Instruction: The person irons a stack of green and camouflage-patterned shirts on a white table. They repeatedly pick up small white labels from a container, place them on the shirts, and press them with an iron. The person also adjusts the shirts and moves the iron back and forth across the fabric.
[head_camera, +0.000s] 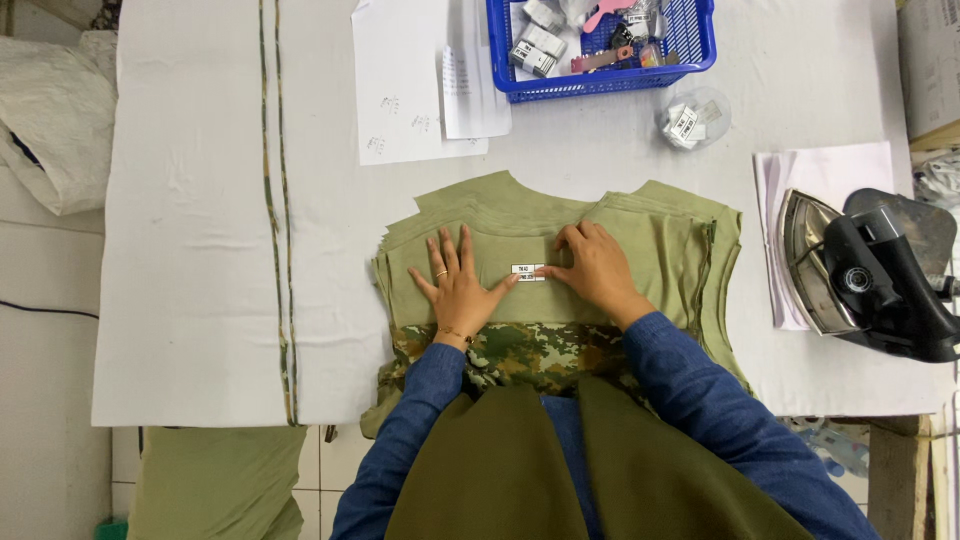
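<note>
A stack of olive-green garment pieces (655, 235) lies on the white padded table (190, 250), with a camouflage panel (525, 350) at its near edge. A small white label (527, 271) sits on the top piece. My left hand (455, 285) lies flat on the fabric, fingers spread, its thumb tip touching the label's left end. My right hand (598, 270) rests on the fabric with its fingertips pressing the label's right end. Both arms wear blue sleeves.
A black iron (870, 275) lies on its side on a white cloth at the right. At the back stand a blue basket (600, 80) of small items, a clear round tub (693, 118) of labels and white papers (415, 85). A camouflage strip (278, 210) runs down the table's left.
</note>
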